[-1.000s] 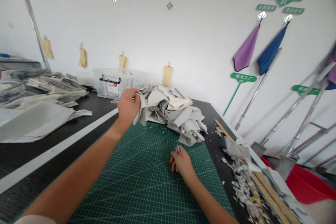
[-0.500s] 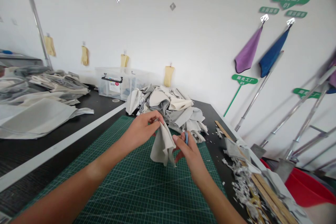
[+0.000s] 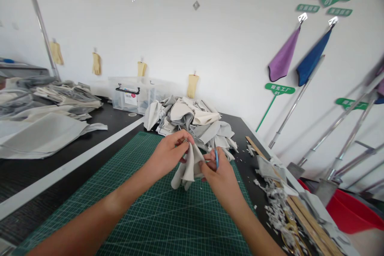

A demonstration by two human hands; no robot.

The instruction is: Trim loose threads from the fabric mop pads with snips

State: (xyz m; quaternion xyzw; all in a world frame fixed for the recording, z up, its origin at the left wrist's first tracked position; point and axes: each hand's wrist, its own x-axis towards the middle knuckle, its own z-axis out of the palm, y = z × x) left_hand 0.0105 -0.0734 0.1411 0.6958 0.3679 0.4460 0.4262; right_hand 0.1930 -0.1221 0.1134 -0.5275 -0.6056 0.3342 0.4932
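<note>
Over the green cutting mat (image 3: 144,208), a piece of light grey cloth (image 3: 189,168) hangs folded between my two hands. My left hand (image 3: 175,148) is closed and pinches its upper edge. From the right, my right hand (image 3: 220,172) grips the cloth's side between thumb and fingers. A blue-handled tool (image 3: 216,158), apparently small scissors, is also tucked in that hand; its blades are hard to see. Just behind my hands lies a heap of grey and cream cloth pieces (image 3: 192,118).
Larger cloth sheets (image 3: 45,132) are stacked at the left, past a white strip (image 3: 75,166). A clear plastic box (image 3: 129,96) stands by the wall. On the right lie white scraps (image 3: 274,208) and wooden strips (image 3: 309,224), with a red basin (image 3: 351,212) beyond the table edge.
My left hand has shifted slightly right and down. The cloth has been turned and gathered, and my right hand now pinches it higher up. The blue-handled tool has tilted in the right hand.
</note>
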